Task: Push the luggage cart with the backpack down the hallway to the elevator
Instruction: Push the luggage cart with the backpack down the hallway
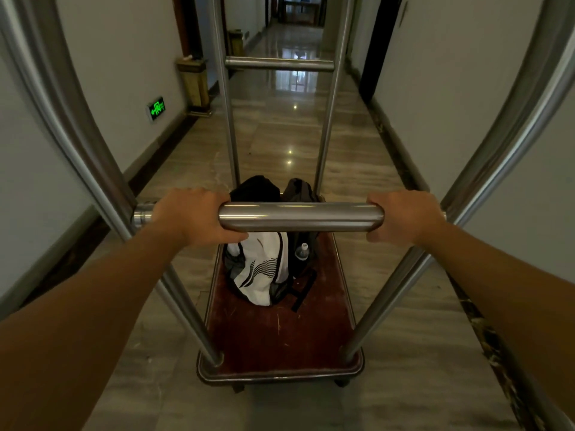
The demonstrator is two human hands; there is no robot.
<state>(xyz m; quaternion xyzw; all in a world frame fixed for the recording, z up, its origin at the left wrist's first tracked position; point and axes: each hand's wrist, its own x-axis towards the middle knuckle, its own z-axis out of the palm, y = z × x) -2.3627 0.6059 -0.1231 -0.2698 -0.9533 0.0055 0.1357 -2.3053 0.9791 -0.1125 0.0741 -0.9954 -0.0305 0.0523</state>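
A steel luggage cart fills the view, with a dark red carpeted deck (280,337) and curved chrome uprights on both sides. Its near push bar (300,216) runs across the middle. My left hand (193,217) grips the bar's left end and my right hand (404,217) grips its right end. A white-and-black backpack (264,272) lies on the deck's far half, partly hidden behind the bar. A dark bag (300,194) with a water bottle (301,251) in its side pocket lies against its right.
The marble hallway floor (295,126) runs straight ahead between white walls. A gold ash bin (194,85) stands against the left wall, another farther on. A green exit sign (156,108) glows low on the left wall. A dark doorway (378,48) opens on the right.
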